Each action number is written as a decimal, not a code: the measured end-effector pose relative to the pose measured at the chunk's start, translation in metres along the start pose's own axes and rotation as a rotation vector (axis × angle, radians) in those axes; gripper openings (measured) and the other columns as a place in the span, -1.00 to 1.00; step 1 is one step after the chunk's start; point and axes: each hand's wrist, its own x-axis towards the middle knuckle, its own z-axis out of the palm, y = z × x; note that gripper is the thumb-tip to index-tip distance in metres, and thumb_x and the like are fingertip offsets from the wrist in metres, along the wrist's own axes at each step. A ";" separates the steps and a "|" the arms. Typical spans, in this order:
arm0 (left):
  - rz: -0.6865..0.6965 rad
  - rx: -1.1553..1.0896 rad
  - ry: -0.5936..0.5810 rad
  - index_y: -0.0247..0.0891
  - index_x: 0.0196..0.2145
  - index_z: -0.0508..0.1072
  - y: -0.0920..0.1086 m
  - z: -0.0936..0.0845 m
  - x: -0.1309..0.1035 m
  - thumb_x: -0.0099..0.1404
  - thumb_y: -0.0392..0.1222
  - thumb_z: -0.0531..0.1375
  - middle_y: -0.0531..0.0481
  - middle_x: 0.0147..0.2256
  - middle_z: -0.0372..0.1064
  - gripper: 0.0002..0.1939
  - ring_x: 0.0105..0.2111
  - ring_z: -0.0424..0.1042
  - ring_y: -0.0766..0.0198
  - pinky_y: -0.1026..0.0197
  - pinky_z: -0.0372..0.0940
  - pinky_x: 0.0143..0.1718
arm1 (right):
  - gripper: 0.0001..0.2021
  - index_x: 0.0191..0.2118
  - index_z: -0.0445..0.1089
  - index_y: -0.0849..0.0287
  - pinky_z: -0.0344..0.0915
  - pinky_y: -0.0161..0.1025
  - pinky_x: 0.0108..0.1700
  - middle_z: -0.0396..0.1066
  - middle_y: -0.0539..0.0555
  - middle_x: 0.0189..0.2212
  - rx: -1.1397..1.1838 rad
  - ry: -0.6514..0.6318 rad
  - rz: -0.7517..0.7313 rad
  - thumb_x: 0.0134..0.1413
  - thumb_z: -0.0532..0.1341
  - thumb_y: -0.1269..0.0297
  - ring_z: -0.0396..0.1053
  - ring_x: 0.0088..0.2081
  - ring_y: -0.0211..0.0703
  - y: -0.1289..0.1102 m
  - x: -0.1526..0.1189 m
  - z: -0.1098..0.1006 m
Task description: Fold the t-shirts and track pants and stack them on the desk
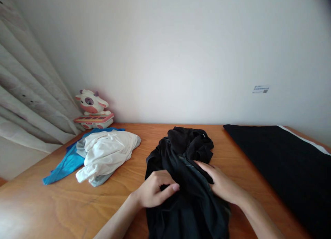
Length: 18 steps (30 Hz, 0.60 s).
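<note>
A crumpled black garment (186, 211) lies on the wooden table (124, 197) in front of me, its bunched far end near the wall. My left hand (157, 190) rests on its left side with the fingers curled into the dark cloth, the thumb lying on top. On the right side of the garment, my right hand (218, 182) touches the fabric, with its fingers partly under a dark fold. What the fingertips of either hand hold is hidden by the cloth.
A white garment (111, 149) lies partly over a blue one (68, 166) at the left. Behind them sits a cow toy with a keyboard (94, 118), beside a curtain (28, 87). Flat black cloth with a white stripe (281, 156) covers the right side.
</note>
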 end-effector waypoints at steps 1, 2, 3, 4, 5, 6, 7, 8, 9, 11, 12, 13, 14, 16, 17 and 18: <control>-0.032 0.061 0.101 -0.18 -0.09 0.58 -0.006 -0.002 -0.001 0.51 -0.08 0.05 -0.14 -0.13 0.59 -0.68 -0.10 0.54 0.15 0.12 0.38 0.02 | -0.46 0.24 0.38 0.02 0.20 0.06 0.31 0.39 0.13 0.24 0.036 -0.014 0.002 0.11 0.19 0.24 0.32 0.26 0.04 0.005 -0.001 -0.007; -0.066 0.146 0.201 -0.17 -0.03 0.56 -0.012 -0.003 -0.002 0.49 -0.09 0.08 -0.16 -0.03 0.56 -0.71 0.00 0.49 0.12 0.06 0.35 0.09 | -0.49 0.21 0.41 0.05 0.22 0.06 0.29 0.42 0.15 0.21 0.064 -0.007 0.013 0.11 0.19 0.22 0.35 0.24 0.05 0.010 -0.001 -0.012; -0.096 0.240 0.276 -0.15 0.06 0.51 -0.019 -0.004 -0.003 0.46 -0.10 0.13 -0.17 0.09 0.49 -0.70 0.10 0.42 0.07 -0.01 0.30 0.17 | -0.49 0.19 0.42 0.08 0.24 0.07 0.28 0.44 0.17 0.19 0.081 0.016 0.022 0.10 0.19 0.20 0.37 0.21 0.06 0.015 -0.001 -0.014; -0.119 0.323 0.311 -0.13 0.16 0.44 -0.025 -0.004 -0.004 0.44 -0.10 0.16 -0.18 0.18 0.41 -0.63 0.19 0.35 0.03 -0.08 0.24 0.22 | -0.49 0.18 0.43 0.11 0.26 0.08 0.26 0.46 0.20 0.16 0.085 0.047 0.029 0.08 0.20 0.19 0.39 0.19 0.08 0.020 -0.001 -0.015; -0.135 0.388 0.299 -0.10 0.24 0.37 -0.031 -0.003 -0.004 0.41 -0.11 0.19 -0.16 0.23 0.37 -0.54 0.24 0.29 0.00 -0.13 0.21 0.25 | -0.47 0.17 0.43 0.13 0.28 0.08 0.23 0.47 0.23 0.14 0.076 0.083 0.034 0.05 0.23 0.17 0.41 0.17 0.10 0.024 0.000 -0.014; -0.146 0.430 0.253 -0.08 0.30 0.31 -0.036 -0.001 -0.003 0.40 -0.12 0.21 -0.15 0.23 0.36 -0.47 0.25 0.27 -0.01 -0.16 0.19 0.26 | -0.46 0.15 0.44 0.15 0.31 0.09 0.20 0.49 0.25 0.12 0.054 0.122 0.044 0.00 0.25 0.16 0.43 0.14 0.12 0.028 0.001 -0.012; -0.152 0.449 0.198 -0.06 0.31 0.29 -0.039 0.001 -0.003 0.40 -0.12 0.22 -0.13 0.21 0.40 -0.45 0.25 0.28 -0.02 -0.16 0.19 0.25 | -0.45 0.12 0.45 0.16 0.33 0.08 0.17 0.50 0.26 0.09 0.025 0.155 0.057 -0.04 0.28 0.14 0.45 0.11 0.14 0.031 0.003 -0.008; -0.158 0.455 0.152 -0.05 0.28 0.33 -0.041 0.003 -0.002 0.40 -0.11 0.21 -0.10 0.17 0.44 -0.49 0.22 0.31 -0.01 -0.15 0.20 0.23 | -0.46 0.09 0.46 0.16 0.35 0.07 0.13 0.52 0.27 0.06 -0.008 0.183 0.073 -0.06 0.29 0.12 0.47 0.07 0.15 0.032 0.005 -0.005; -0.164 0.454 0.123 -0.03 0.21 0.41 -0.042 0.005 0.000 0.42 -0.10 0.20 -0.07 0.12 0.49 -0.58 0.18 0.36 0.01 -0.13 0.22 0.21 | -0.49 0.05 0.47 0.16 0.37 0.06 0.09 0.53 0.26 0.02 -0.038 0.207 0.091 -0.05 0.28 0.09 0.48 0.04 0.15 0.032 0.006 -0.001; -0.170 0.454 0.125 -0.03 -0.01 0.56 -0.041 0.008 0.003 0.47 -0.10 0.14 -0.03 0.00 0.57 -0.76 0.04 0.46 0.07 -0.06 0.26 0.13 | -0.60 -0.05 0.47 0.12 0.39 0.01 0.00 0.56 0.21 -0.08 -0.081 0.255 0.122 0.03 0.22 0.03 0.51 -0.04 0.11 0.029 0.009 0.003; -0.167 0.458 0.146 -0.05 -0.10 0.59 -0.040 0.008 0.004 0.49 -0.12 0.11 -0.02 -0.07 0.59 -0.77 -0.03 0.50 0.09 -0.03 0.28 0.08 | -0.64 -0.09 0.46 0.10 0.40 -0.01 -0.04 0.57 0.18 -0.12 -0.094 0.279 0.134 0.08 0.18 0.01 0.52 -0.08 0.09 0.028 0.009 0.003; -0.165 0.463 0.182 -0.07 -0.15 0.59 -0.039 0.006 0.004 0.50 -0.13 0.09 -0.02 -0.13 0.61 -0.75 -0.10 0.52 0.12 0.00 0.29 0.02 | -0.67 -0.12 0.44 0.08 0.40 -0.03 -0.08 0.57 0.16 -0.16 -0.103 0.313 0.147 0.13 0.13 0.00 0.53 -0.11 0.08 0.027 0.009 0.002; -0.164 0.467 0.233 -0.09 -0.17 0.59 -0.038 0.004 0.003 0.51 -0.14 0.07 -0.03 -0.18 0.61 -0.74 -0.15 0.53 0.13 0.02 0.30 -0.03 | -0.69 -0.15 0.42 0.06 0.39 -0.04 -0.11 0.57 0.15 -0.19 -0.116 0.361 0.164 0.15 0.11 -0.01 0.53 -0.13 0.08 0.028 0.008 0.000; -0.170 0.466 0.394 -0.13 -0.18 0.57 -0.036 -0.004 -0.001 0.51 -0.14 0.07 -0.06 -0.23 0.60 -0.74 -0.20 0.53 0.14 0.05 0.31 -0.10 | -0.67 -0.17 0.39 0.06 0.37 -0.03 -0.15 0.57 0.17 -0.23 -0.154 0.518 0.224 0.14 0.08 -0.04 0.53 -0.17 0.14 0.033 0.005 -0.008; -0.169 0.460 0.488 -0.15 -0.18 0.56 -0.035 -0.009 -0.004 0.50 -0.14 0.07 -0.07 -0.24 0.60 -0.75 -0.22 0.53 0.15 0.05 0.31 -0.12 | -0.65 -0.17 0.38 0.06 0.37 -0.02 -0.17 0.57 0.19 -0.25 -0.177 0.618 0.268 0.13 0.08 -0.07 0.53 -0.19 0.17 0.038 0.004 -0.013; -0.153 0.451 0.569 -0.16 -0.20 0.55 -0.034 -0.014 -0.008 0.48 -0.14 0.08 -0.08 -0.26 0.59 -0.76 -0.25 0.52 0.15 0.06 0.31 -0.15 | -0.63 -0.16 0.38 0.07 0.36 0.00 -0.19 0.56 0.21 -0.26 -0.194 0.719 0.318 0.11 0.09 -0.10 0.52 -0.21 0.20 0.044 0.002 -0.018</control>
